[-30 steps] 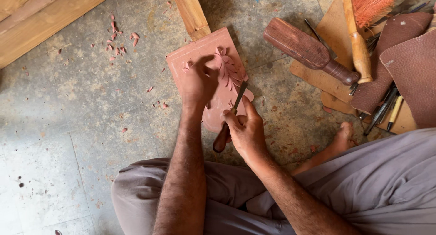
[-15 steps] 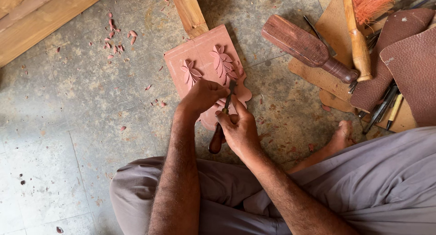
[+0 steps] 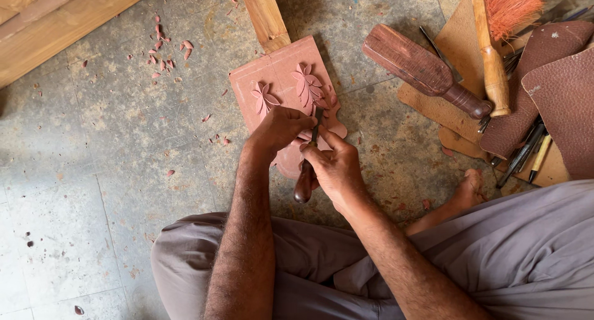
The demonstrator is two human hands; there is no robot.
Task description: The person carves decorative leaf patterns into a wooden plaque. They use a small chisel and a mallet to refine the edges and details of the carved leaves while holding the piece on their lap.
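Observation:
A reddish wooden panel (image 3: 277, 79) carved with leaf shapes lies on the stone floor in front of my knees. My right hand (image 3: 337, 168) grips a carving chisel (image 3: 307, 165) with a dark wooden handle, its blade pointing up onto the carving. My left hand (image 3: 281, 127) rests curled on the panel's near part, its fingertips against the chisel's blade. The panel's lower end is hidden under both hands.
A dark wooden mallet (image 3: 421, 69) lies right of the panel. Beyond it are a wooden-handled brush (image 3: 495, 42) with orange bristles, brown leather pieces (image 3: 560, 91) and several slim tools (image 3: 526, 150). A timber beam (image 3: 265, 14) lies above; wood chips (image 3: 164, 48) scatter left. My bare foot (image 3: 467, 190) is right.
My left hand slid down from flat on the panel's upper part to its near end, uncovering the carved leaves. It now touches the chisel blade beside my right hand.

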